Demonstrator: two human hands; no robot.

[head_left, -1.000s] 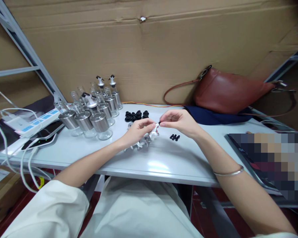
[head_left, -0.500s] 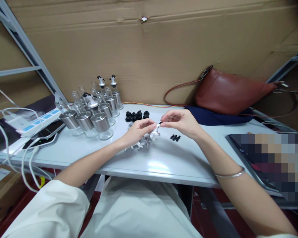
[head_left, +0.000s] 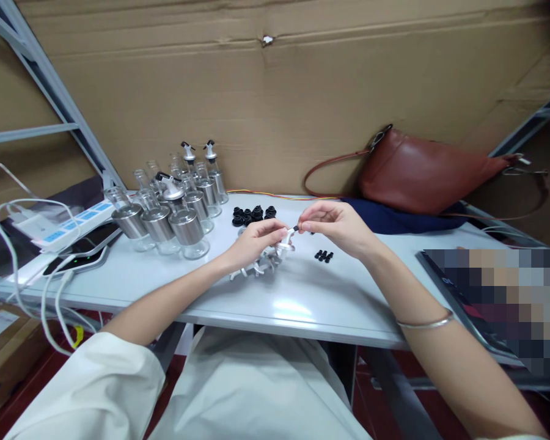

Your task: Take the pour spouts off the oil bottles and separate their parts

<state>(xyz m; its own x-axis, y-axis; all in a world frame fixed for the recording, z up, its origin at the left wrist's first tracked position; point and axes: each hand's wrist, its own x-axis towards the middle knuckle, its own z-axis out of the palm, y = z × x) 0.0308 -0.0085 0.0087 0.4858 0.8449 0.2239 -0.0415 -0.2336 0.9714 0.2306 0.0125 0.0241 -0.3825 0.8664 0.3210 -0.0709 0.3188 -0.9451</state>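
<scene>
My left hand (head_left: pixel 259 239) pinches a silver pourer spout (head_left: pixel 285 246) between thumb and fingers, tilted up to the right. On the spout's tip sits a small black cap (head_left: pixel 296 228), touched by the thumb and fingertips of my right hand (head_left: pixel 332 223), which are closed in a pinch. Below my left hand lie several loose silver pourer spouts (head_left: pixel 259 267), partly hidden by it. A small group of black caps (head_left: pixel 324 256) rests under my right hand. Behind the left hand stands a cluster of black stoppers (head_left: pixel 254 215).
Several glass bottles with metal bands (head_left: pixel 186 226) stand at the left, some with pourers fitted. A power strip (head_left: pixel 80 223) with white cables is beyond them. A brown handbag (head_left: pixel 412 174) lies on dark blue cloth (head_left: pixel 389 223) at the back right, against cardboard (head_left: pixel 256 110).
My right fingertips have drawn slightly to the right, so more of the black cap on the spout's tip shows. My left hand stays almost still with the spout.
</scene>
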